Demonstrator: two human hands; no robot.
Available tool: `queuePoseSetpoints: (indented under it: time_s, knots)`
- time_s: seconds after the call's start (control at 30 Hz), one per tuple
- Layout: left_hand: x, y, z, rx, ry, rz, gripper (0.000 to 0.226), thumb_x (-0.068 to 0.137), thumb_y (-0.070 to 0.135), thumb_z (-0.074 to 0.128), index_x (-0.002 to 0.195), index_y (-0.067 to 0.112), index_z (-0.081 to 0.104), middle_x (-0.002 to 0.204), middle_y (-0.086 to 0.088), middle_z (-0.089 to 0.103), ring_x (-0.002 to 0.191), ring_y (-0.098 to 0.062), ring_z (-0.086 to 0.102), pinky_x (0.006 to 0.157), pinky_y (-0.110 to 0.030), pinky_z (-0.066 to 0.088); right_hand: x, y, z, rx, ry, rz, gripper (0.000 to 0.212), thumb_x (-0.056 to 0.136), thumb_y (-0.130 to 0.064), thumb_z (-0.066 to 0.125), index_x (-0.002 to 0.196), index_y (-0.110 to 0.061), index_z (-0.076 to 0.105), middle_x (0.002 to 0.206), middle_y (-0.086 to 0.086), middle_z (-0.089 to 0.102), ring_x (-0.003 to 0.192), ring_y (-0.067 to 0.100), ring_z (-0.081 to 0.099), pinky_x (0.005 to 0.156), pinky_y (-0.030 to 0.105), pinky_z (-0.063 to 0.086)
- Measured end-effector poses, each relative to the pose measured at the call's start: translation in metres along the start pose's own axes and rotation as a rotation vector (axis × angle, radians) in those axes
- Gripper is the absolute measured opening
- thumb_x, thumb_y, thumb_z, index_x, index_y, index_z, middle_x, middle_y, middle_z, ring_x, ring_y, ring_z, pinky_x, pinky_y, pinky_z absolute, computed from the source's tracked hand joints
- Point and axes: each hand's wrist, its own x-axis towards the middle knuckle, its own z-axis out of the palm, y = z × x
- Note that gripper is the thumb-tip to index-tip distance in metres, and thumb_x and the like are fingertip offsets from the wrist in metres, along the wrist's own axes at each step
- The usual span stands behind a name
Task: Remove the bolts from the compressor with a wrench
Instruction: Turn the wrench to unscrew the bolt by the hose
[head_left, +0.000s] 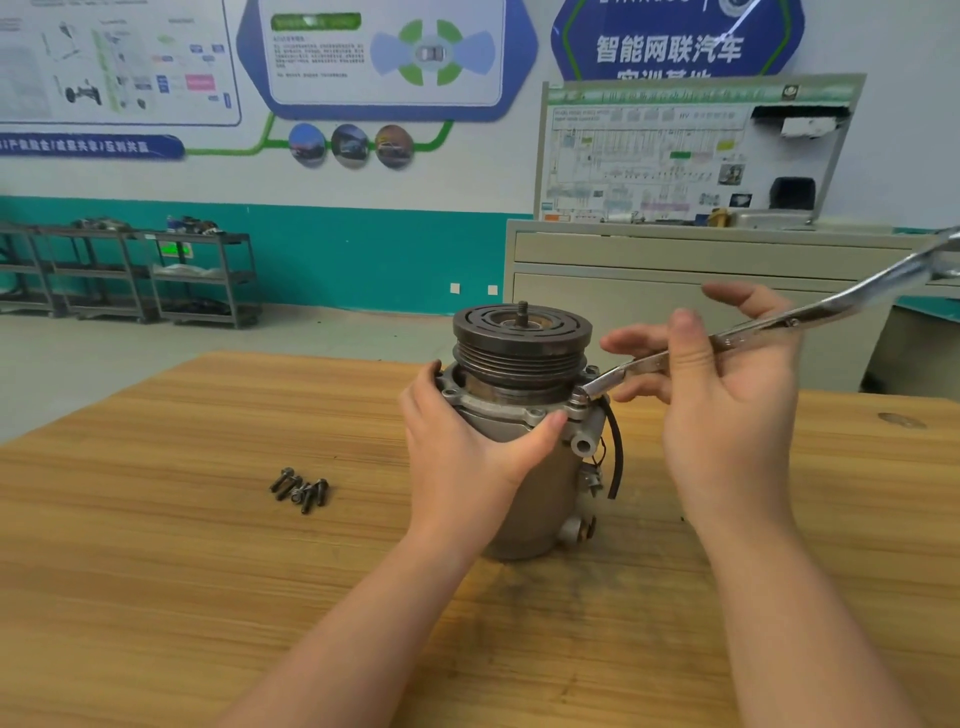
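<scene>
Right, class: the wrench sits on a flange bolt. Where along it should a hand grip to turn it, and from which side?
Grip the wrench far out on its shank, toward the free end rising right, coming from the right. Its head sits on a bolt at the compressor flange, so the outer shank probably gives most leverage. The right hand now holds mid-shank; the left hand steadies the body.

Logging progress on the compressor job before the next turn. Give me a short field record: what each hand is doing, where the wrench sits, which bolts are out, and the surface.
left hand: grips the compressor body just under its flange, steadying it
right hand: holds the wrench mid-shaft, thumb on top, fingers spread
wrench head: on a flange bolt at the right side of the flange
removed bolts: small pile on the table, left of the compressor
compressor pose: upright, pulley end up
surface: wooden table
</scene>
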Motion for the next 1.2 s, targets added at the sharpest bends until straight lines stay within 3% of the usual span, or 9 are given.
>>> queuePoseSetpoints:
  time_s: [0.17,0.37,0.43,0.53,0.63,0.73,0.83,1.03,1.2]
  knots:
    - [-0.001,0.001,-0.002,0.006,-0.001,0.009,0.121,0.053,0.067,0.074,0.149,0.014,0.022,0.138,0.003,0.03,0.13,-0.011,0.034,0.106,-0.024,0.03,-0.011,-0.006,0.008,-0.177,-0.116,-0.181,0.007,0.092,-0.038,0.061,0.092,-0.031,0.061,0.081,0.001,0.073,0.069,0.016,0.071,0.059,0.046,0.057]
    - [-0.001,0.004,-0.003,-0.005,-0.013,-0.014,0.124,0.046,0.071,0.068,0.146,0.01,0.028,0.133,0.007,0.025,0.128,-0.011,0.033,0.102,-0.021,0.029,-0.03,0.0,0.027,-0.462,-0.295,-0.419,0.049,0.099,-0.043,0.041,0.085,-0.002,0.064,0.072,0.006,0.065,0.066,0.023,0.062,0.054,0.042,0.049]
    - [0.0,0.005,-0.003,-0.01,0.001,-0.026,0.123,0.049,0.07,0.068,0.147,0.008,0.025,0.135,-0.001,0.03,0.128,-0.018,0.038,0.1,-0.022,0.033,-0.034,0.002,0.032,-0.481,-0.254,-0.457,0.051,0.101,-0.043,0.039,0.083,0.0,0.06,0.07,0.006,0.062,0.062,0.024,0.06,0.051,0.042,0.049]
    - [-0.002,0.007,-0.003,-0.015,-0.01,-0.02,0.128,0.048,0.074,0.069,0.149,0.012,0.022,0.136,0.002,0.029,0.13,-0.02,0.04,0.111,-0.037,0.038,-0.038,0.005,0.034,-0.355,-0.132,-0.434,0.045,0.102,-0.044,0.036,0.086,-0.006,0.054,0.069,0.002,0.054,0.059,0.019,0.056,0.05,0.039,0.047]
    - [-0.002,0.005,-0.003,-0.001,0.015,-0.003,0.119,0.054,0.062,0.078,0.148,0.012,0.024,0.137,0.001,0.031,0.13,-0.016,0.036,0.11,-0.028,0.033,-0.038,0.004,0.036,-0.119,0.028,-0.422,0.024,0.105,-0.036,0.034,0.091,-0.018,0.041,0.064,-0.002,0.045,0.056,0.013,0.049,0.053,0.026,0.044]
    - [-0.002,0.004,-0.002,0.002,0.011,0.006,0.12,0.053,0.065,0.075,0.149,0.013,0.023,0.135,0.003,0.03,0.128,-0.012,0.034,0.103,-0.021,0.028,-0.032,0.006,0.037,0.145,0.261,-0.258,0.015,0.104,-0.021,0.029,0.093,-0.017,0.037,0.055,-0.005,0.041,0.049,0.017,0.041,0.054,0.027,0.039]
    - [-0.002,0.003,-0.002,-0.008,0.011,0.009,0.121,0.053,0.065,0.075,0.149,0.013,0.023,0.135,0.006,0.029,0.128,-0.012,0.034,0.103,-0.021,0.027,-0.018,0.009,0.027,0.403,0.435,0.058,0.02,0.104,-0.026,0.03,0.092,-0.017,0.043,0.048,-0.007,0.036,0.044,0.014,0.036,0.046,0.022,0.031]
    - [-0.001,0.001,-0.001,-0.004,0.006,0.013,0.12,0.055,0.065,0.076,0.149,0.016,0.022,0.131,0.008,0.028,0.127,-0.01,0.033,0.104,-0.022,0.027,0.018,0.027,0.001,0.849,0.373,0.685,0.03,0.104,-0.025,0.032,0.082,-0.015,0.05,0.047,-0.007,0.031,0.039,0.007,0.032,0.036,0.019,0.023]
    - [0.001,-0.002,-0.001,-0.008,-0.003,0.007,0.122,0.054,0.066,0.076,0.15,0.016,0.021,0.137,0.005,0.028,0.129,-0.012,0.033,0.105,-0.025,0.028,0.017,0.026,-0.015,1.253,0.518,0.65,0.034,0.103,-0.009,0.031,0.076,-0.004,0.05,0.063,0.011,0.052,0.049,0.023,0.058,0.043,0.021,0.045]
